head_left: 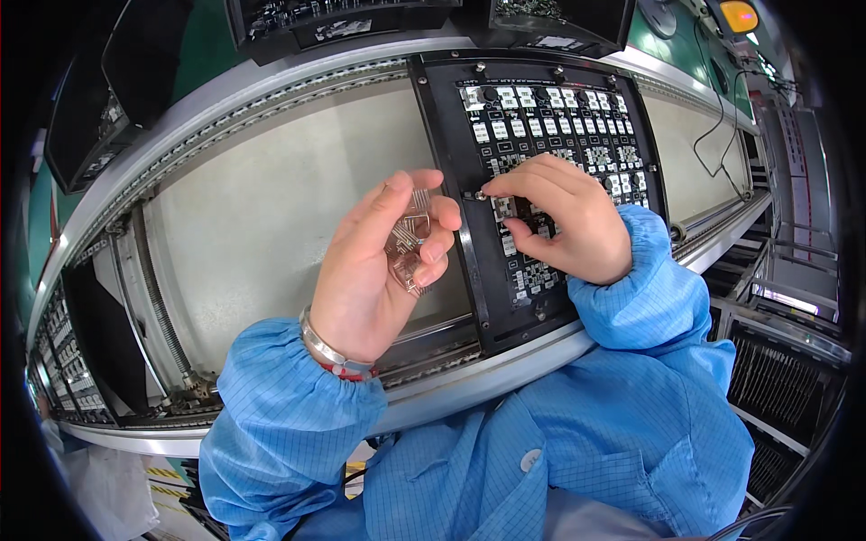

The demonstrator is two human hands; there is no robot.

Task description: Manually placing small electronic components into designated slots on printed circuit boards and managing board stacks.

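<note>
My left hand (379, 248), palm up with its fingers curled, holds several small clear connectors (410, 236) with rows of thin metal pins. It hovers just left of a black fixture frame (456, 203). Within that frame lies a panel of black circuit boards (564, 135) carrying white blocks, round black parts and small chips. My right hand (568, 221) is over the panel's left edge, thumb and index finger apart. Between those fingertips a small greyish part (503, 209) shows on the board; I cannot make out whether they touch it. The palm hides boards beneath.
The frame rests on a conveyor with chain rails (271, 106) and a pale bed (262, 207). Black bins of small parts (347, 22) stand beyond the far rail. More boards (68, 352) sit at the far left; a black cable (713, 158) hangs at the right.
</note>
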